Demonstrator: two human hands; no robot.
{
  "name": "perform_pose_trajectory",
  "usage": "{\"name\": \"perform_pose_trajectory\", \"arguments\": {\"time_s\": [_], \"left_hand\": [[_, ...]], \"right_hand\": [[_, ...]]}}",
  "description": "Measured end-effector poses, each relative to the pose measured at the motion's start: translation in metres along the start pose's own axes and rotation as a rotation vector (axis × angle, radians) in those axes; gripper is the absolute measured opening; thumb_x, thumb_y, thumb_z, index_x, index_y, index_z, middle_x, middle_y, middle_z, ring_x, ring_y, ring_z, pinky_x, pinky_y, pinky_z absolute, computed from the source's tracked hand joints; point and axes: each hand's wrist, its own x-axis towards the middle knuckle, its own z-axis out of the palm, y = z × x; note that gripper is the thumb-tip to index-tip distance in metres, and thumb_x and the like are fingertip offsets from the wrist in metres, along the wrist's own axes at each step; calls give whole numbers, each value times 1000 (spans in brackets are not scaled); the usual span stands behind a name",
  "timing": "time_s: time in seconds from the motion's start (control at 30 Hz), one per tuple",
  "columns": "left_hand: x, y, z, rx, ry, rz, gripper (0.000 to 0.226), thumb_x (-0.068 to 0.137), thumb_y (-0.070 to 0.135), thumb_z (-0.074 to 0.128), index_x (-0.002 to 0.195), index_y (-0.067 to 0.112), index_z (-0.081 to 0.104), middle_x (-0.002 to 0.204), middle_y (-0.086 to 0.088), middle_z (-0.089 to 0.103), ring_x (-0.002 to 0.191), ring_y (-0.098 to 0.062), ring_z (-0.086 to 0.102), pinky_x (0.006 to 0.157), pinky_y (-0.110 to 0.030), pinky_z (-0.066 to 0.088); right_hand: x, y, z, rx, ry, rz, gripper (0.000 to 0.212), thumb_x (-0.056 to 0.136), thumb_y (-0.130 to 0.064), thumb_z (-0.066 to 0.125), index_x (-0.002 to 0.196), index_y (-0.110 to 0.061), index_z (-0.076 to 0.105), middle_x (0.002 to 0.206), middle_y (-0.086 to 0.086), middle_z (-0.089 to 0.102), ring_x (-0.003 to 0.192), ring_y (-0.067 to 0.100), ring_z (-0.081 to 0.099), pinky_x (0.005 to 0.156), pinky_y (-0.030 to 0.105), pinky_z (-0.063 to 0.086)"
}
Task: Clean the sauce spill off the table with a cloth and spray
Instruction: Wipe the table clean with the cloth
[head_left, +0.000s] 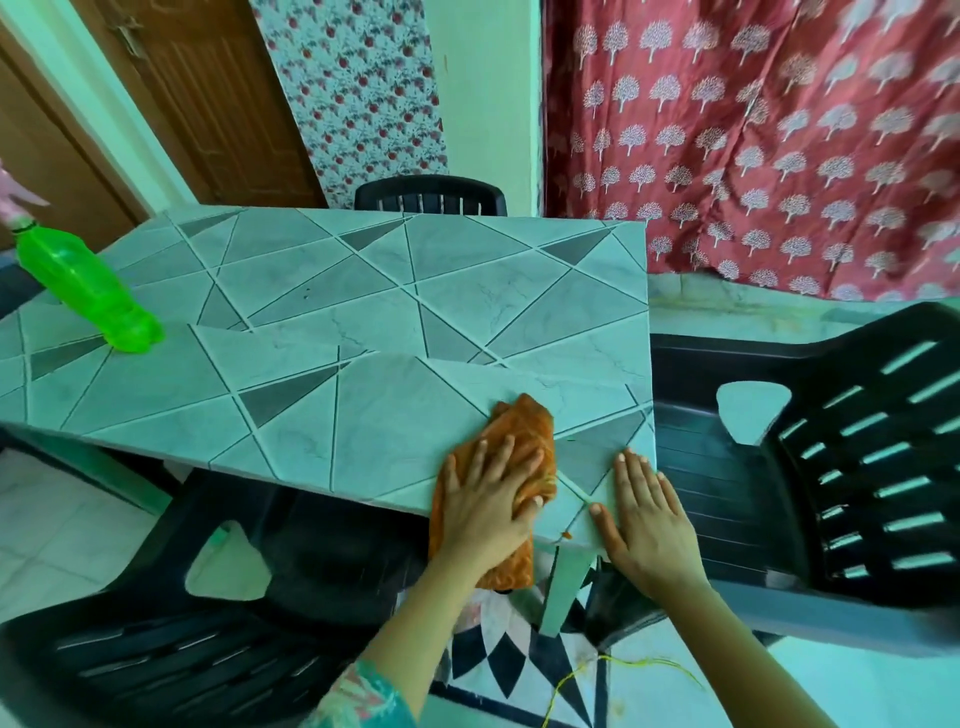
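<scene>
On table (363, 312), far left, green bottle (88, 291) standing

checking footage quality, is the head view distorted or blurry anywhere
Head view: wide-angle bend splays the table edges and tilts the green spray bottle; teal cast overall; curtain smears toward the right edge; left hand on the cloth and right hand look sharp.

The cloth (524, 434) lies near the right corner of the tabletop (363, 270), one end hanging over the near edge, with the left hand (488, 501) flat on top. The right hand (649, 517) rests on the tabletop just beside it. A sauce spot (566, 534) sits at the edge between them. The spray bottle (88, 291) stands far left. One chair (831, 467) stands to the table's right, another (431, 195) behind it.
</scene>
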Motion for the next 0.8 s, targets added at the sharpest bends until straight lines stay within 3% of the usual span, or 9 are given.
{"name": "perform_pose_trajectory", "arguments": {"time_s": [0.13,0.27,0.37,0.5,0.63,0.73,0.8], "left_hand": [[-1,-48,0,18,21,-112,67,78,69,-4,143,52,-4,156,14,-10,146,-19,-5,116,-49,-6],[36,-92,-18,-87,5,-349,57,93,60,24,146,48,6,159,11,-3,146,-22,-1,115,-54,6],[74,-80,-30,-143,-53,-409,59,95,57,27,148,44,4,159,9,-7,146,-26,-5,113,-58,5],[91,-16,-24,-130,-52,-234,59,94,58,28,147,46,3,159,9,-8,146,-27,-6,113,-59,1],[45,39,-10,-25,-35,-11,57,93,60,27,144,52,4,158,13,-7,146,-21,-7,115,-55,-3],[2,36,-1,25,-19,159,58,85,68,16,140,58,1,156,19,-8,146,-14,-9,116,-49,-7],[-10,10,-1,43,-44,162,62,77,76,6,136,61,-3,152,22,-11,145,-14,-11,116,-47,-8]], "right_hand": [[-7,7,3,63,26,23,81,87,-63,-6,145,-7,2,154,6,2,142,18,-3,112,22,-15],[-6,8,6,100,46,34,76,94,-56,10,145,-1,18,153,10,13,142,24,11,114,24,-9],[-4,8,6,106,52,18,73,94,-52,17,145,0,22,153,14,19,142,25,15,114,25,-7],[-5,9,7,124,91,1,74,94,-52,15,146,1,16,154,15,17,142,25,12,114,25,-8],[-8,10,9,183,116,-7,78,93,-57,8,146,0,11,154,13,13,143,23,8,114,22,-10],[-13,17,10,249,99,-20,79,91,-61,2,145,-4,3,154,7,4,144,21,4,114,21,-11],[-20,24,11,255,88,-32,74,95,-58,7,146,-4,5,154,8,8,144,25,9,115,24,-6]]}}
